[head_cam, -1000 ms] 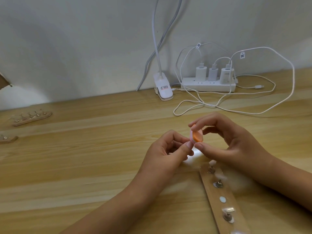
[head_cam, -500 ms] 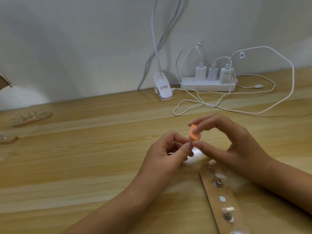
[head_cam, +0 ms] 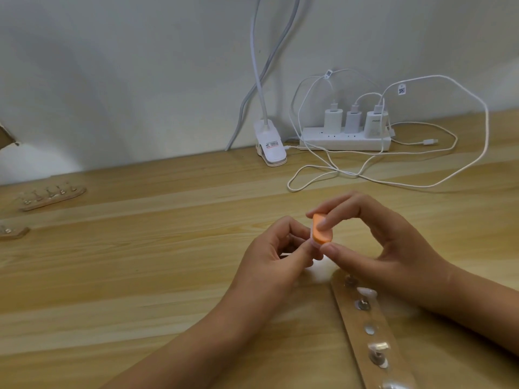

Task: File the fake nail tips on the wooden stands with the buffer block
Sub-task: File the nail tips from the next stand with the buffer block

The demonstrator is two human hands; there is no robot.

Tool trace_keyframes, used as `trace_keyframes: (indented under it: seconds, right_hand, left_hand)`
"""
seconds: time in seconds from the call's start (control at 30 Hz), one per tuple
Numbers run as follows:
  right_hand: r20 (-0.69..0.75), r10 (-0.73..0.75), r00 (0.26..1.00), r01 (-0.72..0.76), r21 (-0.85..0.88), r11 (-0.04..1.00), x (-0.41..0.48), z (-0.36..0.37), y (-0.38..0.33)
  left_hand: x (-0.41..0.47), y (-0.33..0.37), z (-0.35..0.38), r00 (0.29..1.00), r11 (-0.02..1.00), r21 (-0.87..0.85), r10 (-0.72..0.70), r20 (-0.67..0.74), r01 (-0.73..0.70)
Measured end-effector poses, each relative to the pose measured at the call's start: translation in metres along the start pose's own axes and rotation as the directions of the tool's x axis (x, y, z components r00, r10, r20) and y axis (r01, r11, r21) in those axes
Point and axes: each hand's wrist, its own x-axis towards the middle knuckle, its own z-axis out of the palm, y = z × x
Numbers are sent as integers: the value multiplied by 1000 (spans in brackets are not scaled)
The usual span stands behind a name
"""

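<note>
My right hand (head_cam: 376, 242) pinches a small orange buffer block (head_cam: 405, 233) between thumb and fingers above the table. My left hand (head_cam: 276, 255) pinches something small and pale at its fingertips, pressed against the block's lower edge; it looks like a clear nail tip, mostly hidden. A long wooden stand (head_cam: 373, 332) lies below my right hand, running toward the bottom edge, with metal pegs and clear nail tips (head_cam: 379, 346) along it.
Two more wooden stands lie at the far left: one (head_cam: 53, 196) with several pegs, another (head_cam: 14, 233) cut by the frame edge. At the back sit a white lamp clip (head_cam: 269, 146), a power strip (head_cam: 345, 140) with chargers, and looping white cables (head_cam: 393, 181).
My right hand has turned the buffer block, which now shows its orange face more fully and sits lower against my left fingertips. My left hand has barely moved.
</note>
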Motion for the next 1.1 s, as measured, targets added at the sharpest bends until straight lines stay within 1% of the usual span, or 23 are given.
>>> trace_keyframes:
  seconds: [0.07,0.13,0.17,0.23,0.27,0.3,0.4,0.43,0.5,0.53,0.57,0.67,0.7,0.77,0.8,0.83,0.93,0.97,1.07,1.1]
  right_hand:
    - [-12,60,998,-60,1,998,0,0,1]
    - [-24,172,985,-170,65,983,2,-3,0]
    - [-20,177,984,-175,81,981,2,-3,-1]
    - [5,100,995,-100,59,993,0,-2,-3]
    - [15,85,996,-86,48,995,0,-1,-3]
    - [13,101,995,-102,44,994,-1,0,-2]
    - [-12,220,976,-218,90,972,1,-1,2]
    - [-16,219,975,-217,92,972,1,-1,2]
    - [-3,138,990,-138,70,988,0,1,-1]
    - [7,124,992,-124,63,990,-1,1,-2]
    - [4,146,989,-146,63,987,0,1,-1]
    - [-17,297,955,-292,130,947,1,-1,1]
    - [-24,279,960,-273,129,953,1,-1,0]
    - [-8,167,986,-166,110,980,0,1,-5]
    - [5,144,990,-143,100,985,-1,2,-6]
    - [7,152,988,-152,93,984,-1,2,-6]
    - [-17,258,966,-253,129,959,1,1,-3]
    - [-30,251,967,-246,128,961,1,1,-3]
    - [-28,146,989,-143,101,985,-1,3,-6]
    - [-26,147,989,-144,90,985,-1,3,-5]
  left_hand:
    - [0,-1,-1,1000,1000,-4,2,0,-2]
    - [0,-1,-1,1000,1000,1,3,0,-3]
    - [0,-1,-1,1000,1000,3,2,3,-2]
    - [0,0,0,1000,1000,4,3,7,-3]
    - [0,0,0,1000,1000,6,3,7,-3]
    - [0,0,0,1000,1000,7,5,7,-5]
    - [0,-1,-2,1000,1000,12,7,9,-7]
    - [0,-1,-1,1000,1000,11,6,10,-6]
    - [1,-1,-1,1000,1000,4,4,8,-4]
    - [1,-1,-1,1000,1000,3,2,6,-2]
    - [0,-1,-1,1000,1000,6,2,5,-2]
    - [0,-2,-2,1000,1000,17,6,7,-6]
    - [0,-2,-2,1000,1000,15,8,6,-8]
    - [0,0,-1,1000,1000,6,11,4,-11]
    - [0,0,-1,1000,1000,6,11,5,-11]
    - [0,-1,-1,1000,1000,9,11,6,-11]
    - [0,-2,-2,1000,1000,22,10,9,-10]
    - [0,-2,-1,1000,1000,25,10,11,-11]
    - [0,-1,0,1000,999,29,18,9,-18]
    - [0,-2,0,1000,999,29,16,7,-16]
